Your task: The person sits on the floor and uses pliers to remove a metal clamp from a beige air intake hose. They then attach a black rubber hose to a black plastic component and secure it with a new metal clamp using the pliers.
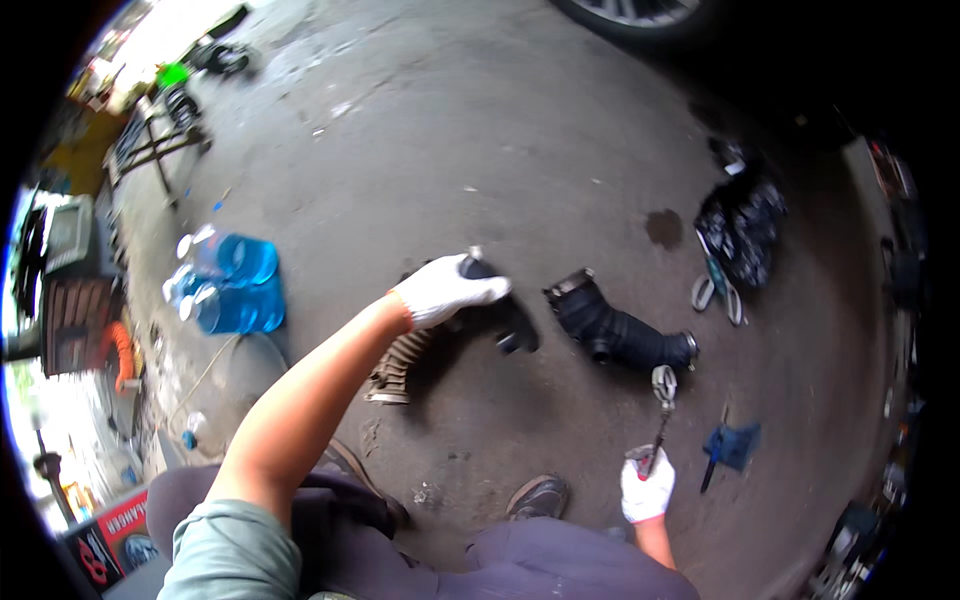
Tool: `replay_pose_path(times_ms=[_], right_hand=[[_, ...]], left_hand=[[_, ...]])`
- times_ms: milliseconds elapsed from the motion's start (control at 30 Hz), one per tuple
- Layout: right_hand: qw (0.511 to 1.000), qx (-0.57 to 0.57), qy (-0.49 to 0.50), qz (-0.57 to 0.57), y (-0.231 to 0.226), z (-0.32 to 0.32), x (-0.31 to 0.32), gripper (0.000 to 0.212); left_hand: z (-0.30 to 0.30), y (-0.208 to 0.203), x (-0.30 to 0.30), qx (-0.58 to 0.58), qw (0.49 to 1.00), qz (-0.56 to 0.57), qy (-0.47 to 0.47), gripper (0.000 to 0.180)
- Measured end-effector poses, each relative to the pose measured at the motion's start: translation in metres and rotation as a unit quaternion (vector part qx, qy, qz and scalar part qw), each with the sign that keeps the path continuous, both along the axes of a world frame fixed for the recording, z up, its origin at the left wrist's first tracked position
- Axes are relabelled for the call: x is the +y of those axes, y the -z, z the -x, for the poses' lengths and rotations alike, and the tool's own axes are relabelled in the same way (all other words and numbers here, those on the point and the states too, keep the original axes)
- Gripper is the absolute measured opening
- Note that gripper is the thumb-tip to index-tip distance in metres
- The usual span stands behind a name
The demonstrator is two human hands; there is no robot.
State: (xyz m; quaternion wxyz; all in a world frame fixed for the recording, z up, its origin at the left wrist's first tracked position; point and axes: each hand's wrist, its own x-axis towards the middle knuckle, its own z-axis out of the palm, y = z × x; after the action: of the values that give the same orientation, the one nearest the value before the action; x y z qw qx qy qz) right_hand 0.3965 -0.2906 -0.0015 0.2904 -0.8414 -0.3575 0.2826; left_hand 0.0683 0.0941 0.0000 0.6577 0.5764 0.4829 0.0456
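Observation:
My left hand [450,290], in a white glove, is closed on a black curved hose piece [505,315], blurred by motion. Just beneath it a dirty beige ribbed hose [395,370] lies on the floor, partly hidden by the hand and the black piece. To the right rests a black ribbed air intake hose [625,330] with a clamp on its right end. My right hand [648,485], also gloved, grips a slim screwdriver-like tool [658,432] with a red part at the hand. A metal hose clamp [664,386] sits at the tool's far end, near the intake hose.
Blue-liquid jugs [240,290] stand at left. On the right lie a black plastic bag [745,230], scissors-like handles [718,295] and a dark blue cloth [735,447] beside a black handle. A car wheel [640,12] is at the far edge. My shoes [538,497] are close to the hoses.

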Motion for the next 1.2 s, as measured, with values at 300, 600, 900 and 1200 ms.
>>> replay_pose_path(times_ms=[300,600,900,1200], right_hand=[[0.991,-0.127,-0.023,0.033,0.039,-0.010,-0.018,0.015],[0.946,-0.286,-0.154,-0.016,0.067,-0.038,0.007,0.021],[0.936,-0.313,-0.145,-0.074,0.114,-0.052,0.044,0.022],[0.973,-0.164,-0.128,-0.098,0.077,-0.021,0.047,0.020]], left_hand=[[-0.048,0.021,-0.093,0.164,0.866,-0.195,0.430,0.081],[-0.115,0.001,-0.090,0.081,0.812,-0.518,0.255,0.100],[-0.204,0.032,-0.037,0.149,0.747,-0.451,0.465,0.108],[-0.162,0.005,-0.093,0.040,0.939,-0.246,0.237,0.091]])
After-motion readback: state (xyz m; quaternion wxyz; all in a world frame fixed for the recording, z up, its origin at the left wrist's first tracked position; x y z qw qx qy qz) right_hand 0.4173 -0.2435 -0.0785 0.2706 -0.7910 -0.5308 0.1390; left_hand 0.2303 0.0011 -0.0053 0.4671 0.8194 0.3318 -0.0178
